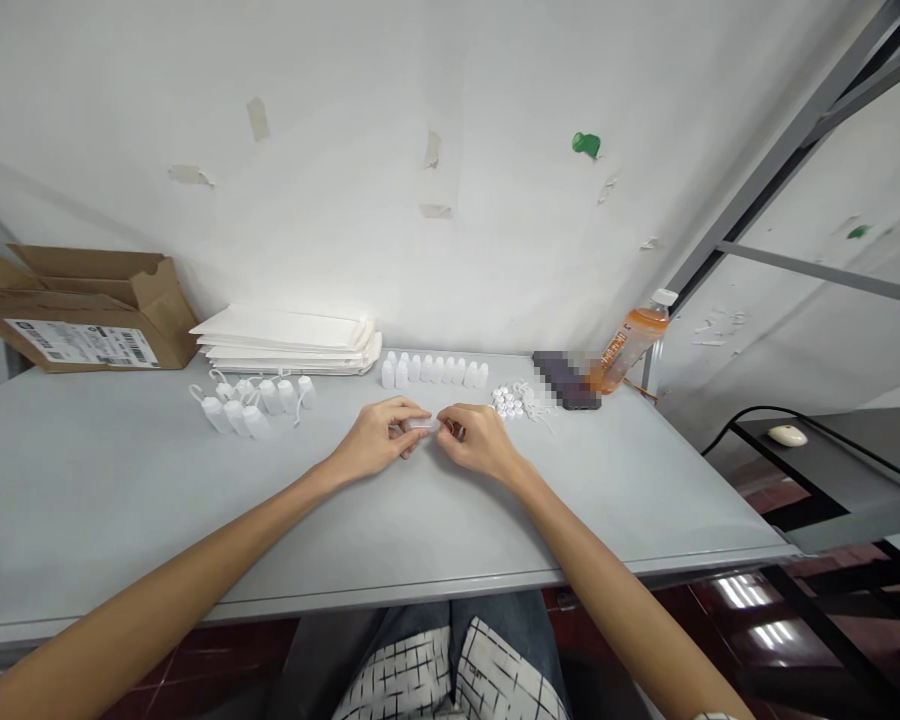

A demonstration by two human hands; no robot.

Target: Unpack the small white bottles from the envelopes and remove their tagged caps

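Note:
Near the middle of the grey table, my left hand (381, 436) is closed on a small white bottle (418, 424) lying sideways. The fingertips of my right hand (477, 438) pinch together at the bottle's other end; the small part between them is mostly hidden. Behind my hands stand several small white bottles (427, 370) in a row. To the right of my right hand are several white caps (507, 402) beside a tangle of white cords (534, 402). At the left, several white bottles with cord loops (241, 416) sit in a group, some leaning or lying.
The grey table (307, 560) meets a white wall. An open cardboard box (97, 320) and a stack of white sheets or envelopes (285, 340) are at the back left. A dark phone (581, 395) and an orange drink bottle (634, 345) stand at the back right.

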